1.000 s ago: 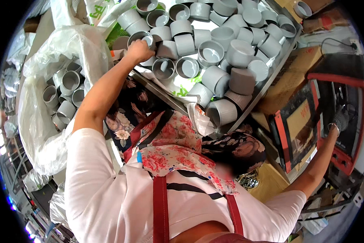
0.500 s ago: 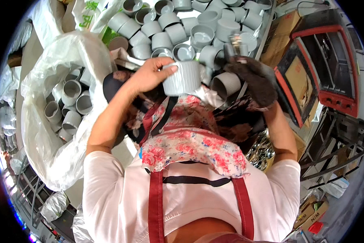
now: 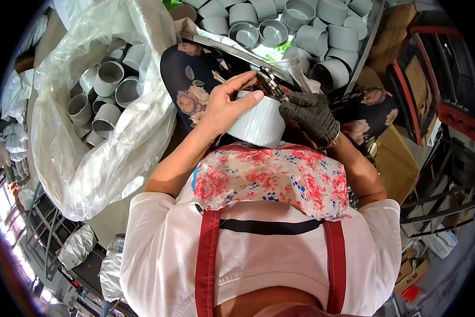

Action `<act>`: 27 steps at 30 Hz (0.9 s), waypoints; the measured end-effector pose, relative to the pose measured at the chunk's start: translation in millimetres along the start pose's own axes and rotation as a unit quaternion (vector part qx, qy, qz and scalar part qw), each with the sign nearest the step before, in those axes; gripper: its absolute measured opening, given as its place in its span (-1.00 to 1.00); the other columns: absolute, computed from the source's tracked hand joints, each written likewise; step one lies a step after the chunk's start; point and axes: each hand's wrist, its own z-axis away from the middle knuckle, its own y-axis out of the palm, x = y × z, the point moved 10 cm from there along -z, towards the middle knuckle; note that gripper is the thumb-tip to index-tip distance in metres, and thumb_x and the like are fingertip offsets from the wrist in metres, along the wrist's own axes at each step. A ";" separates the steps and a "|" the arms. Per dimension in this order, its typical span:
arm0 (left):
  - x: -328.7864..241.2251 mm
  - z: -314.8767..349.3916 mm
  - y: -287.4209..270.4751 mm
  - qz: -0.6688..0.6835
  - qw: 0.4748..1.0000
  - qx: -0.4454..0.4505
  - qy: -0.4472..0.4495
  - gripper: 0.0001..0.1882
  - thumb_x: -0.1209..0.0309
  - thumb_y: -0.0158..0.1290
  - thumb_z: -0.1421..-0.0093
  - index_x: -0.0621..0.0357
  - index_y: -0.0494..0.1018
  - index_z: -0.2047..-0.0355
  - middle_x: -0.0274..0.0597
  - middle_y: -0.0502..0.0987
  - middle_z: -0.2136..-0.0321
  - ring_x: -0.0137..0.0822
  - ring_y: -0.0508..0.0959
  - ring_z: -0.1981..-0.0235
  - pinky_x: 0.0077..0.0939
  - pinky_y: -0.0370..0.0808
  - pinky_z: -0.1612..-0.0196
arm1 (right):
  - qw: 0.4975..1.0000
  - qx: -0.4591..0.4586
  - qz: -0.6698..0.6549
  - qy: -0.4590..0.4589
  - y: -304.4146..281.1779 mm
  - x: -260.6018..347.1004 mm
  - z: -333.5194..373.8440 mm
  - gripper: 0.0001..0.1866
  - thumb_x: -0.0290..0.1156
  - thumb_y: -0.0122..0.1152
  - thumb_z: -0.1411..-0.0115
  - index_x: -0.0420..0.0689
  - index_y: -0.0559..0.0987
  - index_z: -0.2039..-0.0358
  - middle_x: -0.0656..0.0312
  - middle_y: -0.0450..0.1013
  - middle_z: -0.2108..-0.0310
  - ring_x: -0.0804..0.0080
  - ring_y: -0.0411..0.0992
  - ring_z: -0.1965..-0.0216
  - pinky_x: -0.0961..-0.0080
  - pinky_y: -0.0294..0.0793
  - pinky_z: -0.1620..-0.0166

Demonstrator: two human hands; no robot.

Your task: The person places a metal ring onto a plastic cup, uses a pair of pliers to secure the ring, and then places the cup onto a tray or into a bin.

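My left hand (image 3: 228,104), bare, is closed round the side of a light grey ribbed pot (image 3: 257,122), thumb near its rim. The pot is tilted over my lap, its base toward me. My right hand (image 3: 310,117) wears a dark grey knit glove, fingers curled at the pot's right rim. Between the two hands a shiny dark metal piece (image 3: 269,83) stands at the pot's far edge. The gloved fingers pinch it; its full shape is partly hidden. A floral apron (image 3: 269,177) lies across my front below the pot.
Ahead is a tray (image 3: 374,45) of several grey pots (image 3: 298,13), one on its side (image 3: 330,75) near its corner. Left stands a clear plastic bag (image 3: 52,158) with more pots (image 3: 109,76). To the right are a red-framed machine (image 3: 454,119) and a cardboard box (image 3: 398,161).
My right hand has moved left and nearer, from over the tray to the pot's rim, bringing the metal piece. The pot has tilted in my left hand, and the view has shifted.
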 end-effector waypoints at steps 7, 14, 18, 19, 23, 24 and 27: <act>13.8 10.9 -4.4 0.137 0.987 -0.025 -0.074 -0.64 0.38 0.01 -0.07 0.26 0.32 0.13 -0.21 0.43 0.24 -0.46 0.39 0.17 -0.60 0.28 0.07 | 0.993 -0.032 0.093 -0.070 2.1 17.8 3.6 -0.79 -0.43 0.13 0.00 -0.08 0.47 0.28 0.18 0.45 0.39 0.34 0.44 0.43 0.53 0.45 0.34; -0.2 11.1 -4.1 0.069 0.996 0.001 -0.063 -0.79 0.42 0.04 -0.06 0.25 0.44 0.29 -0.34 0.43 0.32 -0.51 0.42 0.27 -0.66 0.32 0.17 | 0.993 -0.068 -0.086 0.036 7.6 1.5 -5.4 -0.74 -0.41 0.13 -0.03 -0.21 0.49 0.25 0.16 0.47 0.35 0.47 0.43 0.38 0.57 0.42 0.29; 7.0 12.1 -2.3 0.182 0.970 0.000 -0.161 -0.88 0.50 0.13 0.03 0.28 0.50 0.44 -0.36 0.46 0.46 -0.54 0.44 0.45 -0.72 0.36 0.35 | 0.989 0.005 0.110 -0.098 22.6 27.4 -10.9 -0.77 -0.42 0.11 -0.03 -0.20 0.48 0.26 0.14 0.46 0.39 0.39 0.43 0.39 0.59 0.41 0.30; 11.2 13.4 -4.5 0.178 0.966 -0.011 -0.190 -0.89 0.50 0.13 0.03 0.27 0.50 0.46 -0.36 0.46 0.48 -0.54 0.44 0.46 -0.72 0.36 0.36 | 0.985 0.014 0.139 -0.103 26.2 27.6 -11.7 -0.77 -0.43 0.10 -0.03 -0.20 0.48 0.27 0.13 0.46 0.40 0.36 0.43 0.39 0.59 0.41 0.31; 24.5 20.1 -10.9 0.190 0.951 -0.045 -0.240 -0.91 0.51 0.13 0.05 0.24 0.49 0.50 -0.35 0.46 0.53 -0.53 0.45 0.48 -0.69 0.36 0.37 | 0.972 -0.061 0.196 -0.118 24.1 33.2 -11.3 -0.78 -0.42 0.09 -0.03 -0.15 0.48 0.27 0.15 0.45 0.39 0.30 0.43 0.41 0.56 0.40 0.33; 28.6 23.3 -11.4 0.210 0.945 -0.050 -0.247 -0.89 0.51 0.13 0.05 0.24 0.49 0.46 -0.34 0.46 0.48 -0.53 0.44 0.44 -0.68 0.36 0.34 | 0.982 -0.061 0.157 -0.083 24.4 26.9 -12.1 -0.78 -0.41 0.10 -0.03 -0.14 0.48 0.26 0.17 0.45 0.37 0.31 0.43 0.40 0.55 0.40 0.32; 11.9 22.4 -31.7 0.101 0.983 -0.117 -0.097 -0.77 0.45 0.14 0.05 0.22 0.46 0.34 -0.20 0.43 0.26 -0.50 0.42 0.27 -0.66 0.35 0.25 | 0.985 -0.029 -0.082 0.152 32.7 -19.1 -8.4 -0.76 -0.40 0.12 -0.03 -0.12 0.48 0.24 0.19 0.46 0.33 0.36 0.43 0.37 0.56 0.40 0.29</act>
